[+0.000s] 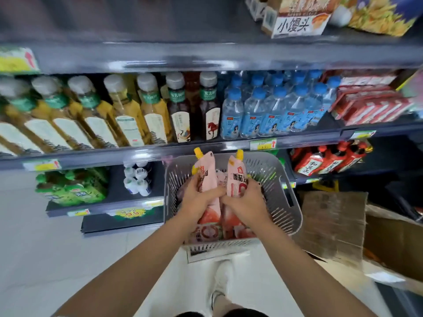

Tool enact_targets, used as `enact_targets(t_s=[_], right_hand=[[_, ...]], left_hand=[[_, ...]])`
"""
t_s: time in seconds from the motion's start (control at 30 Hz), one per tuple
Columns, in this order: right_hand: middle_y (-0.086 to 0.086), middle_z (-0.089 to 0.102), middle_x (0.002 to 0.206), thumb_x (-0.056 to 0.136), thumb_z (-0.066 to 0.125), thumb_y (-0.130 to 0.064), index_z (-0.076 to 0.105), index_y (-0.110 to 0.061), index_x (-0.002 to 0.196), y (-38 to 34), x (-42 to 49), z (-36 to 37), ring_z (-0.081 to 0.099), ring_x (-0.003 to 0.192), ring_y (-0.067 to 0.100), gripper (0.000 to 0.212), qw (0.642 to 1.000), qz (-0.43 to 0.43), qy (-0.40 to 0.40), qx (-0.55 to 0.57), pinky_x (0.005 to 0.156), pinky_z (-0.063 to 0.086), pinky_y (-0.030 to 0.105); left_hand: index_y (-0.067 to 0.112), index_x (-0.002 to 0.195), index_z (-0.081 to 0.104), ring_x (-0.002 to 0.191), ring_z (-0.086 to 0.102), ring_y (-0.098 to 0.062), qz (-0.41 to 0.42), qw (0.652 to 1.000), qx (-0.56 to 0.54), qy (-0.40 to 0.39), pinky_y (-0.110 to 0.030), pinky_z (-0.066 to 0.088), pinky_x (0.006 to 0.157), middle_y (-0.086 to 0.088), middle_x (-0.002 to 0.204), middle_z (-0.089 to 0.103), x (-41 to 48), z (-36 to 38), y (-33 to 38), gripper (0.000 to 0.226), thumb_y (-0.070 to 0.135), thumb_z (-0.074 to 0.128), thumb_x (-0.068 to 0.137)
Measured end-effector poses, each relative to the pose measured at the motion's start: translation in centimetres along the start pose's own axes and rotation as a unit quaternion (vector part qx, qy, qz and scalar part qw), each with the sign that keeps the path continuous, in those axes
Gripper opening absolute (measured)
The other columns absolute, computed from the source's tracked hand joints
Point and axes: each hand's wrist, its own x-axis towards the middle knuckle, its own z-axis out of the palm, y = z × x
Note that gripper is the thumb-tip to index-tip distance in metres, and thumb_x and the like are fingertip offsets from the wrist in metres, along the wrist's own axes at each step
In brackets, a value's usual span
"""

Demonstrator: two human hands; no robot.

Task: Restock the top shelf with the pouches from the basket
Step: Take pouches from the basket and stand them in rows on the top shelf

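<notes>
Gripping one pink pouch in each fist, we lean over the grey slatted basket at the lower centre of the frame. Our left hand curls around the left pouch, and our right hand curls around the right pouch. Both pouches stand upright with their yellow spout caps pointing up, just above the basket's far rim. More pouches lie flat inside the basket beneath our wrists. The top shelf runs as a dark band across the upper part of the frame, well above the hands, with printed boxes on it at the upper right. On the shelf below it stand tea bottles at the left, blue-capped water bottles at centre right and red packs at the far right. Flattened cardboard lies to the right of the basket, and one pale shoe shows on the floor at the bottom centre.
</notes>
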Motion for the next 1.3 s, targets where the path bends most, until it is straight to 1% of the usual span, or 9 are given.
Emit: enact_targets(t_s=[0.1, 0.2, 0.33, 0.4, 0.6, 0.8, 0.93, 1.07, 1.3], right_hand=[[0.002, 0.058, 0.118, 0.042, 0.077, -0.059, 0.042, -0.02, 0.127, -3.2, -3.8, 0.9, 0.061, 0.102, 0.017, 0.099, 0.999, -0.031, -0.007, -0.022, 0.085, 0.054, 0.04], [0.007, 0.047, 0.122, 0.056, 0.084, -0.044, 0.038, -0.012, 0.131, -7.5, -8.3, 2.3, 0.047, 0.117, 0.024, 0.093, 0.992, -0.094, 0.013, -0.083, 0.087, 0.042, 0.032], [0.012, 0.033, 0.139, 0.058, 0.087, -0.041, 0.014, -0.009, 0.15, -13.0, -12.7, 5.8, 0.035, 0.131, 0.032, 0.121, 0.982, -0.164, 0.028, -0.086, 0.108, 0.035, 0.042], [0.014, 0.031, 0.141, 0.057, 0.087, -0.044, 0.009, -0.011, 0.151, -15.9, -14.2, 7.3, 0.035, 0.131, 0.034, 0.127, 0.976, -0.205, 0.036, -0.066, 0.11, 0.034, 0.047], [0.017, 0.028, 0.141, 0.06, 0.086, -0.039, 0.011, -0.007, 0.149, -26.7, -17.2, 9.8, 0.027, 0.131, 0.036, 0.12, 0.947, -0.31, 0.08, -0.039, 0.11, 0.025, 0.043], [0.016, 0.022, 0.145, 0.065, 0.085, -0.041, 0.003, -0.011, 0.151, -37.7, -17.0, 11.4, 0.022, 0.133, 0.036, 0.123, 0.92, -0.37, 0.121, -0.035, 0.107, 0.028, 0.049], [0.014, 0.021, 0.148, 0.062, 0.086, -0.038, 0.003, -0.014, 0.152, -43.7, -14.7, 13.3, 0.022, 0.134, 0.034, 0.125, 0.916, -0.383, 0.119, 0.0, 0.106, 0.031, 0.053], [0.014, 0.014, 0.154, 0.063, 0.086, -0.032, 0.001, -0.012, 0.153, -48.6, -11.5, 15.3, 0.011, 0.142, 0.035, 0.126, 0.905, -0.414, 0.092, 0.037, 0.114, 0.024, 0.055], [0.013, 0.012, 0.152, 0.065, 0.086, -0.029, -0.003, -0.012, 0.153, -55.5, -7.5, 20.4, 0.008, 0.142, 0.031, 0.126, 0.911, -0.407, 0.053, 0.031, 0.113, 0.021, 0.05]], left_hand=[[0.036, 0.111, 0.056, 0.098, 0.065, -0.015, 0.062, 0.997, 0.052, 0.015, -0.029, 0.054, 0.081, 0.004, 0.105, 0.068, -2.8, -3.6, 1.8, 0.069, 0.025, 0.087, 0.05], [0.032, 0.118, 0.049, 0.1, 0.059, -0.007, 0.151, 0.972, 0.158, 0.082, -0.022, 0.052, 0.08, 0.008, 0.11, 0.054, -6.2, -8.8, 4.8, 0.077, 0.037, 0.085, 0.049], [0.026, 0.143, 0.031, 0.103, 0.054, -0.01, 0.236, 0.924, 0.244, 0.179, -0.028, 0.051, 0.086, 0.006, 0.114, 0.041, -10.4, -16.1, 9.3, 0.103, 0.03, 0.081, 0.053], [0.026, 0.151, 0.016, 0.109, 0.049, -0.011, 0.267, 0.898, 0.274, 0.217, -0.029, 0.049, 0.091, 0.004, 0.121, 0.036, -12.1, -19.6, 11.9, 0.117, 0.036, 0.078, 0.052], [0.018, 0.153, 0.005, 0.121, 0.037, -0.024, 0.296, 0.817, 0.339, 0.359, -0.042, 0.038, 0.104, -0.004, 0.131, 0.034, -14.1, -28.3, 20.8, 0.128, 0.057, 0.064, 0.046], [0.014, 0.152, 0.002, 0.13, 0.03, -0.032, 0.305, 0.768, 0.365, 0.429, -0.045, 0.034, 0.107, -0.009, 0.143, 0.028, -12.4, -34.4, 28.7, 0.124, 0.059, 0.06, 0.052], [0.015, 0.152, 0.004, 0.131, 0.029, -0.032, 0.296, 0.77, 0.34, 0.45, -0.047, 0.034, 0.106, -0.008, 0.143, 0.029, -9.0, -37.5, 33.1, 0.122, 0.058, 0.06, 0.052], [0.01, 0.152, -0.002, 0.136, 0.024, -0.033, 0.277, 0.798, 0.288, 0.45, -0.048, 0.029, 0.109, -0.011, 0.148, 0.027, -4.1, -40.6, 37.0, 0.126, 0.053, 0.07, 0.057], [0.01, 0.145, 0.016, 0.127, 0.034, -0.031, 0.251, 0.796, 0.279, 0.475, -0.046, 0.034, 0.102, -0.011, 0.136, 0.035, 4.5, -45.7, 41.9, 0.114, 0.047, 0.082, 0.059]])
